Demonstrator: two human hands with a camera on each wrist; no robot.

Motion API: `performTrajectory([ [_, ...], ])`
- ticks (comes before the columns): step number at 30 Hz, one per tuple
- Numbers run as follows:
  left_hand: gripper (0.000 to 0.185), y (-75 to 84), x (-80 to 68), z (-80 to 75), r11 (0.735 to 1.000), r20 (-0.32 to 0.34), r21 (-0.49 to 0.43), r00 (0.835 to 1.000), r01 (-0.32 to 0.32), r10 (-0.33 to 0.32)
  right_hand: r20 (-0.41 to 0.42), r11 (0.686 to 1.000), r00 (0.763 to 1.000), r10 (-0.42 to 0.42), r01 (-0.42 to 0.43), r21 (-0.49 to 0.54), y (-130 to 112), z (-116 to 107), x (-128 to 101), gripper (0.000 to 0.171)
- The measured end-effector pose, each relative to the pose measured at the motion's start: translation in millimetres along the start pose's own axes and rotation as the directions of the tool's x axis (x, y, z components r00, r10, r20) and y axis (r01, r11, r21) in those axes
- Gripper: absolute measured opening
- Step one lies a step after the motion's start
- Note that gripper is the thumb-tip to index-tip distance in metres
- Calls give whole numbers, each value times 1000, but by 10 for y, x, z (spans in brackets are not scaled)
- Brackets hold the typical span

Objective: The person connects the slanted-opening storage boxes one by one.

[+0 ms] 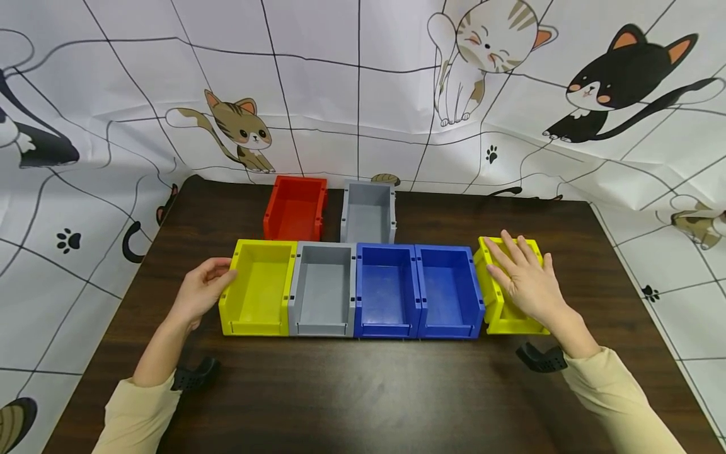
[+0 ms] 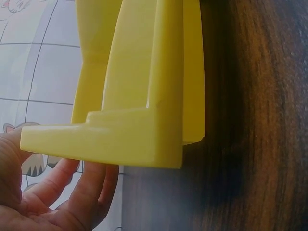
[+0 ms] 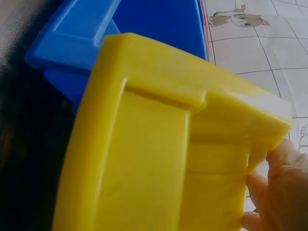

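Observation:
A row of bins lies across the table: a yellow bin [image 1: 255, 328] at the left end, a grey bin [image 1: 323, 287], two blue bins [image 1: 387, 284] and a second yellow bin [image 1: 517, 326] at the right end. My left hand [image 1: 200, 291] holds the left yellow bin's outer side wall, its thumb at the rim and its fingers bent outside. Over the right yellow bin, my right hand [image 1: 527, 284] lies with spread, fairly straight fingers touching its rim. That bin stands slightly askew beside the right blue bin [image 3: 72, 43]. The right wrist view partly hides this hand's fingertips.
Behind the row, a red bin [image 1: 295, 208] and another grey bin [image 1: 368, 211] stand at the back of the dark wooden table [image 1: 363, 391]. A white cat-patterned sheet [image 1: 317, 94] hangs behind and continues along both sides. Each wrist carries a black strap [image 1: 541, 358].

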State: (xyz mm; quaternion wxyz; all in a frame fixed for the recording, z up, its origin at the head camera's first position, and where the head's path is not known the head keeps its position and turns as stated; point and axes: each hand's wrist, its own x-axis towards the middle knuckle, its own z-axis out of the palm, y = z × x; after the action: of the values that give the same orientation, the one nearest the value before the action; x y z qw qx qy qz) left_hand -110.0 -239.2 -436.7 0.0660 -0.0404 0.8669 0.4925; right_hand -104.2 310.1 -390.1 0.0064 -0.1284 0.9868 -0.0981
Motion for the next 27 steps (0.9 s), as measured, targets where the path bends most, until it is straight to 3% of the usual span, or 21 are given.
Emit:
performTrajectory([
  [12, 53, -37, -8, 3, 1000, -1, -15, 1000, -25, 25, 16, 1000, 1000, -3, 3, -23, -3, 26, 0, 56],
  [27, 52, -51, -2, 12, 999, -2, -25, 999, -39, 39, -11, 1000, 1000, 13, -13, 29, 5, 83, -16, 55],
])
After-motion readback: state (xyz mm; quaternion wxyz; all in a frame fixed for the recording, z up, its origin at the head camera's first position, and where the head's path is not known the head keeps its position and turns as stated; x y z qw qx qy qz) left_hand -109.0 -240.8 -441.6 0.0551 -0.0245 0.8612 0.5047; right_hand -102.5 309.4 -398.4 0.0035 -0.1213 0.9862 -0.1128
